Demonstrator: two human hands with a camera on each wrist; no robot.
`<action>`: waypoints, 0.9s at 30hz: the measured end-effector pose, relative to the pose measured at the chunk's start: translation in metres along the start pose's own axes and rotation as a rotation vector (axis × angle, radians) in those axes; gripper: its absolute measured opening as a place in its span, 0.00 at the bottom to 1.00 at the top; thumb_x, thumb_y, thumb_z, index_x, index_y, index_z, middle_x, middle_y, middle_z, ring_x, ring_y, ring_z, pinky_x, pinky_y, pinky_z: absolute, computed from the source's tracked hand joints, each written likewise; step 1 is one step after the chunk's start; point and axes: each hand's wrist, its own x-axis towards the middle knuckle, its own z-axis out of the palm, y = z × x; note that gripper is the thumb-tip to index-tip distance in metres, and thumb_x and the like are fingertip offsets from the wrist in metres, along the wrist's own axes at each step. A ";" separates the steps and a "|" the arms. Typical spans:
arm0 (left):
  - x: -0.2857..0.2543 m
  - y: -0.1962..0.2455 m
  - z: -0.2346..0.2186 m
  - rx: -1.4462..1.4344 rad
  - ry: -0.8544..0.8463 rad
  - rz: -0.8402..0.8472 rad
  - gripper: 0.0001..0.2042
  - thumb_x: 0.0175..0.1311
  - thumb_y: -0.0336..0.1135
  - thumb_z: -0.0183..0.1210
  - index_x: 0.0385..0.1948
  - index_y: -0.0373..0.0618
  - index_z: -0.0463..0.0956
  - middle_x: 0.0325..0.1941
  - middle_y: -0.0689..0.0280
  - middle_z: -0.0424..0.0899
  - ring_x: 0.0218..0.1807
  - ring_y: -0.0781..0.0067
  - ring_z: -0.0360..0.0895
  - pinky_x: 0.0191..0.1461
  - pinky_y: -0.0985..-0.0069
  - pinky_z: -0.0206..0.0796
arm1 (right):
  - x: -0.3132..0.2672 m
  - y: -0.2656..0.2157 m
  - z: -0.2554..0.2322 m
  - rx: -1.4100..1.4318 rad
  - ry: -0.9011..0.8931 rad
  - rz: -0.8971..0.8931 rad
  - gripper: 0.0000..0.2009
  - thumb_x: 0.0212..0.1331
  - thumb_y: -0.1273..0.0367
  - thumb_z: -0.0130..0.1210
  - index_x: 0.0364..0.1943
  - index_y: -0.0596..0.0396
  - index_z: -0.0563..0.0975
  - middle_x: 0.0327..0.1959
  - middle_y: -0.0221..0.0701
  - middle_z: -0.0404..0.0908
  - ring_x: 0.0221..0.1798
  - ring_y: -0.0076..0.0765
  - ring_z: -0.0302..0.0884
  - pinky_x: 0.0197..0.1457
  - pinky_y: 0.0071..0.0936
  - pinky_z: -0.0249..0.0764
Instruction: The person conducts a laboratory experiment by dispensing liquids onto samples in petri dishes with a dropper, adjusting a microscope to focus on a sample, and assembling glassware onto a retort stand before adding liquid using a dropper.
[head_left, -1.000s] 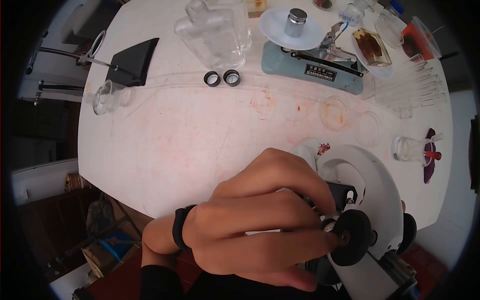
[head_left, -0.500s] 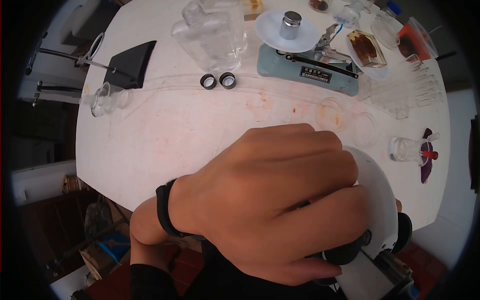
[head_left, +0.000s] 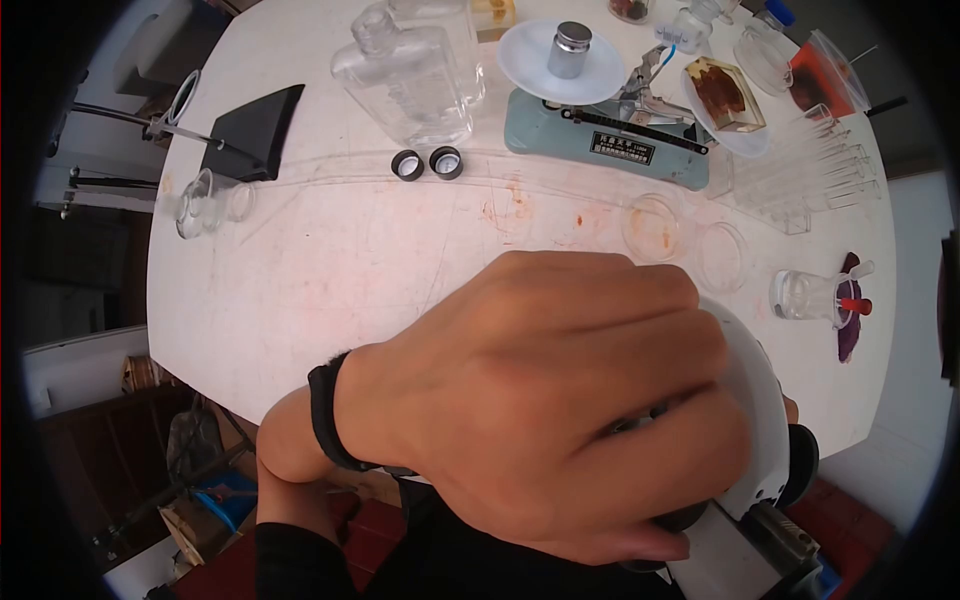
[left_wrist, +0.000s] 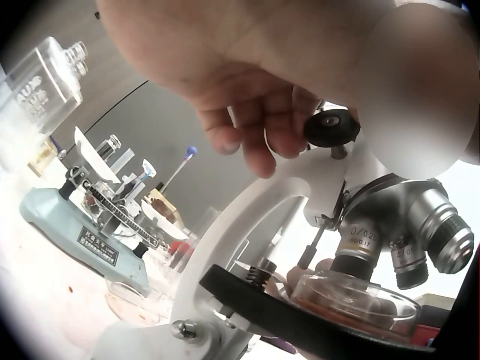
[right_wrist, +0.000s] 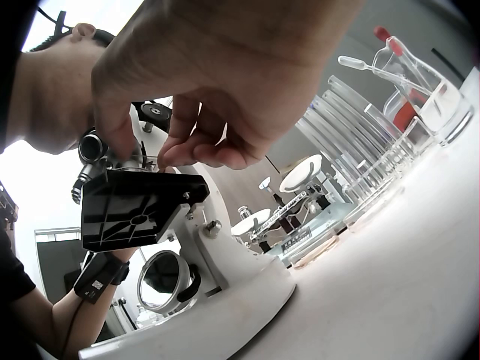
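Observation:
A white microscope [right_wrist: 244, 289] stands at the table's near right, partly covered by my left hand [head_left: 540, 390] in the head view. My left fingers curl around its black focus knob [left_wrist: 332, 127], with the thumb lower on the near side. A clear petri dish [left_wrist: 356, 300] with reddish contents lies on the black stage [right_wrist: 139, 210], close under the objective lens [left_wrist: 356, 244]. My right hand [right_wrist: 225, 82] is at the stage from the far side, thumb and fingers bent at the dish's edge. In the head view the microscope hides nearly all of it.
Beyond stand a blue-green balance [head_left: 600, 145] with a metal weight [head_left: 569, 50], clear bottles [head_left: 405, 80] and two black caps [head_left: 445, 163]. Test tubes [head_left: 815, 170] and a beaker [head_left: 800, 295] with droppers are on the right. Two flat dishes [head_left: 650, 228] lie behind the microscope.
My left hand has moved forward and right over the focus knob, its fingers folding round it and covering more of the microscope. In the last half second it has barely moved.

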 end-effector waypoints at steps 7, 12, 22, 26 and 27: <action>-0.002 -0.001 0.001 0.027 -0.006 -0.014 0.24 0.40 0.52 0.66 0.29 0.38 0.75 0.22 0.63 0.68 0.21 0.63 0.68 0.19 0.70 0.59 | 0.003 -0.001 0.000 0.027 -0.001 0.004 0.13 0.33 0.73 0.73 0.21 0.55 0.77 0.20 0.24 0.76 0.23 0.27 0.67 0.23 0.21 0.59; 0.000 -0.001 0.000 0.015 -0.007 -0.005 0.27 0.41 0.54 0.68 0.27 0.35 0.72 0.20 0.64 0.67 0.20 0.60 0.70 0.19 0.70 0.58 | -0.005 0.004 -0.007 0.025 -0.011 0.022 0.12 0.32 0.72 0.71 0.19 0.56 0.76 0.19 0.25 0.74 0.23 0.28 0.66 0.23 0.23 0.58; -0.001 -0.001 0.000 0.045 -0.010 -0.017 0.25 0.38 0.53 0.65 0.27 0.38 0.75 0.20 0.65 0.65 0.20 0.64 0.67 0.19 0.72 0.57 | -0.001 0.003 -0.005 0.052 -0.005 0.016 0.11 0.31 0.71 0.67 0.19 0.59 0.76 0.18 0.26 0.73 0.24 0.31 0.66 0.24 0.24 0.59; 0.000 -0.001 0.001 0.022 0.007 -0.011 0.28 0.37 0.55 0.67 0.24 0.35 0.71 0.18 0.65 0.64 0.20 0.62 0.69 0.19 0.71 0.58 | -0.002 0.004 -0.005 0.051 -0.006 0.007 0.11 0.31 0.71 0.67 0.20 0.59 0.76 0.18 0.26 0.73 0.24 0.31 0.67 0.24 0.24 0.59; 0.000 -0.001 0.001 0.022 0.007 -0.011 0.28 0.37 0.55 0.67 0.24 0.35 0.71 0.18 0.65 0.64 0.20 0.62 0.69 0.19 0.71 0.58 | -0.002 0.004 -0.005 0.055 -0.004 0.006 0.11 0.31 0.71 0.67 0.20 0.59 0.76 0.18 0.27 0.73 0.24 0.31 0.67 0.24 0.24 0.59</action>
